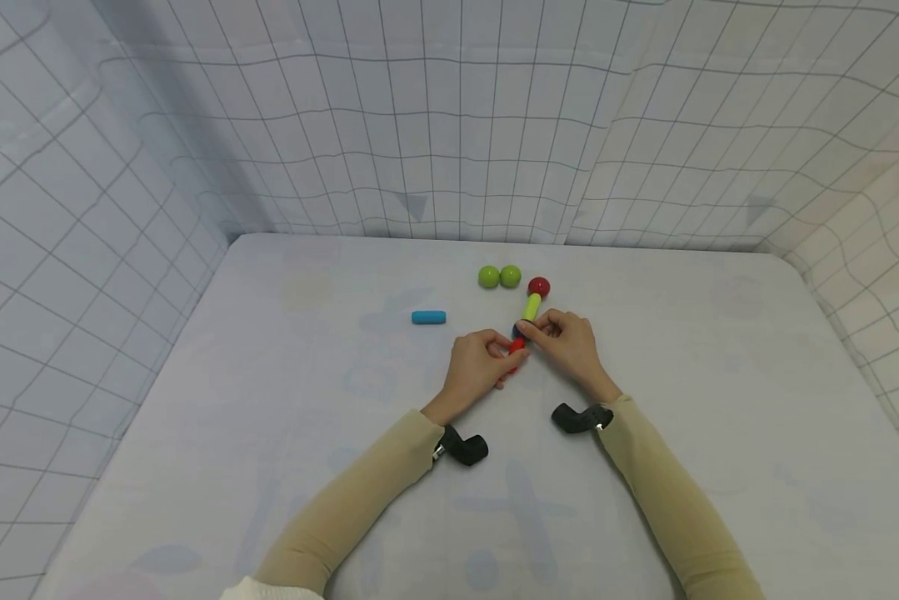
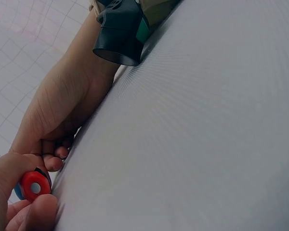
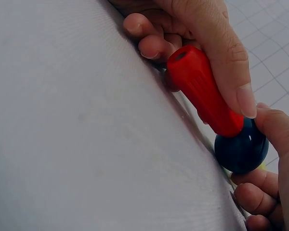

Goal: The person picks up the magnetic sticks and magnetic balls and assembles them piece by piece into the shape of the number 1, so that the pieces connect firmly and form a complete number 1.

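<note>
The left hand (image 1: 475, 371) pinches a red rod (image 3: 204, 91) between thumb and fingers; in the left wrist view the rod's round end (image 2: 35, 186) faces the camera. The rod's far end meets a dark blue ball (image 3: 241, 149), which the right hand (image 1: 571, 346) holds between thumb and fingers. From the ball, a yellow-green rod (image 1: 531, 307) runs away to a dark red ball (image 1: 539, 287), all in one line. Where the red rod joins the blue ball, fingers partly cover the spot in the head view.
Two green balls (image 1: 489, 277) sit side by side behind the hands, left of the dark red ball. A blue rod (image 1: 429, 317) lies on the white table (image 1: 307, 400) to the left. White grid-patterned curtains (image 1: 419, 125) stand behind and at both sides.
</note>
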